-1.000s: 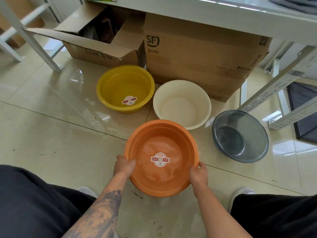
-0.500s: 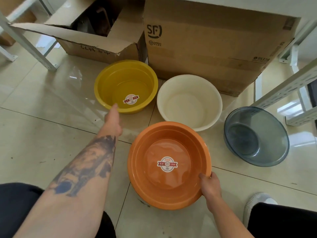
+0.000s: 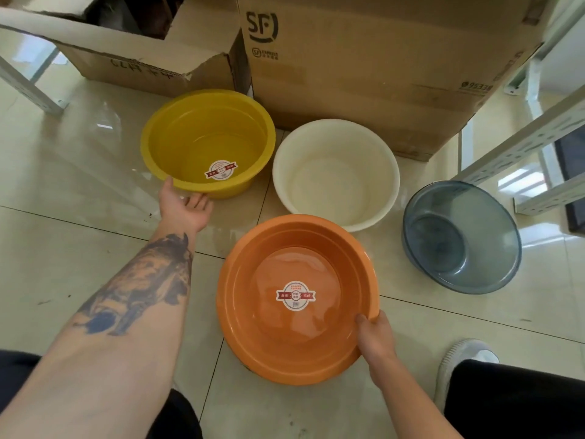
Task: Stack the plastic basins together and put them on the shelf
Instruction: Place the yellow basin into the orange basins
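Observation:
Several plastic basins lie on the tiled floor. An orange basin [image 3: 253,312] with a round label is nearest me, tilted, and my right hand [image 3: 375,335] grips its near right rim. A yellow basin [image 3: 177,137] with the same label stands at the back left. My left hand [image 3: 185,209] is stretched out palm up with fingers apart, its thumb and fingertips at that basin's near lower rim. A cream basin [image 3: 335,172] sits behind the orange one. A translucent blue-grey basin [image 3: 462,239] rests to the right.
Two cardboard boxes stand behind the basins: an open box [image 3: 133,58] at the left and a large SF box [image 3: 364,68]. White metal shelf legs [image 3: 525,144] rise at the right, another leg [image 3: 28,87] at the left. My knees and a grey shoe [image 3: 459,359] frame the bottom.
My left hand let go of the orange basin and reached forward to the yellow basin's near rim. My right hand kept its hold on the orange rim. The view moved closer.

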